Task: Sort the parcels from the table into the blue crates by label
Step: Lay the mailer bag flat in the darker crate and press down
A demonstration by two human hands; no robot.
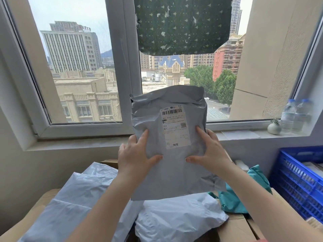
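I hold a grey plastic mailer parcel [174,165] upright in front of the window, its white shipping label [174,126] facing me. My left hand [134,154] grips its left edge, thumb across the front. My right hand [211,152] grips the right edge the same way. Below it lie more parcels: a pale blue-grey bag [78,198] at the left, a white bag [178,219] in the middle and a teal one [244,193] at the right. A blue crate [297,180] stands at the right edge.
Brown cardboard boxes [234,227] lie under the parcels. On the window sill [87,142] at the right stand two water bottles [290,116], a small round vase [274,128] and a sheet of paper [241,135]. A dark green cloth [183,25] hangs over the window.
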